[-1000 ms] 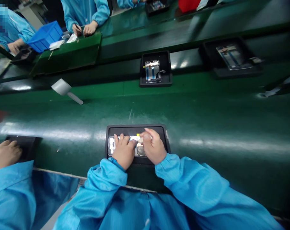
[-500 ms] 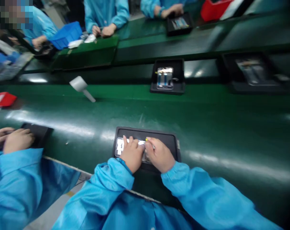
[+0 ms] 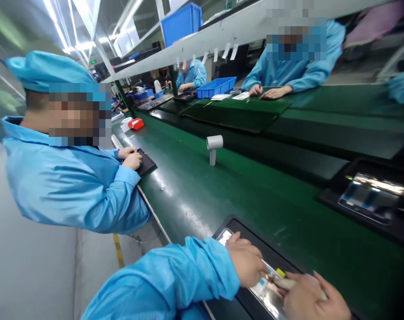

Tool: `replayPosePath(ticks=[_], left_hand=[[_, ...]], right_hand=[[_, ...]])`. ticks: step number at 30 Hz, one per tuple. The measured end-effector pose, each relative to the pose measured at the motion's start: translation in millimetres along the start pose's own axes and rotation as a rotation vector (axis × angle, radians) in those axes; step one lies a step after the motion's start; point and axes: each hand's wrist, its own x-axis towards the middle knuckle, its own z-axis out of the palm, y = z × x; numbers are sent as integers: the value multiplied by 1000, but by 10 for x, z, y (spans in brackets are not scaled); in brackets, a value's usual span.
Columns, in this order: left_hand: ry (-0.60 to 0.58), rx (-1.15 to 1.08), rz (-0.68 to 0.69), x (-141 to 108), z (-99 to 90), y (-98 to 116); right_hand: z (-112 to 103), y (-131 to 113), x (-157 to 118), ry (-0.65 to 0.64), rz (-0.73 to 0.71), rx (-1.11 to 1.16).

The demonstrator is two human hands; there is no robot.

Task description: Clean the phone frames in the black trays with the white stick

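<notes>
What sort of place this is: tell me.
Likely an electronics assembly or repair workshop: people in light-blue fabric smocks work along a long, green-topped bench, and flat, shiny, phone-like devices lie opened in black rectangular trays.

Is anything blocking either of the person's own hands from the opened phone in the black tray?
Nothing visible blocks the left hand, which lies across the opened phone. Only the pale stick-like tool held by the right hand stands between that hand and the phone; whether its tip touches is unclear.
</notes>
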Motion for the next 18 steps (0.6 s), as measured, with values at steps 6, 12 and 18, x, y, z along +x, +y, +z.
replayPosePath(ticks=[6, 12, 18], left_hand=[[-75, -40, -84, 45, -197, 100], [-17, -87, -113, 13, -184, 57], [136, -289, -137, -35, -173, 134]], right_hand=[[-50, -278, -33, -53, 189, -9], [52, -209, -50, -12, 198, 59], [135, -138, -40, 103, 149, 57]])
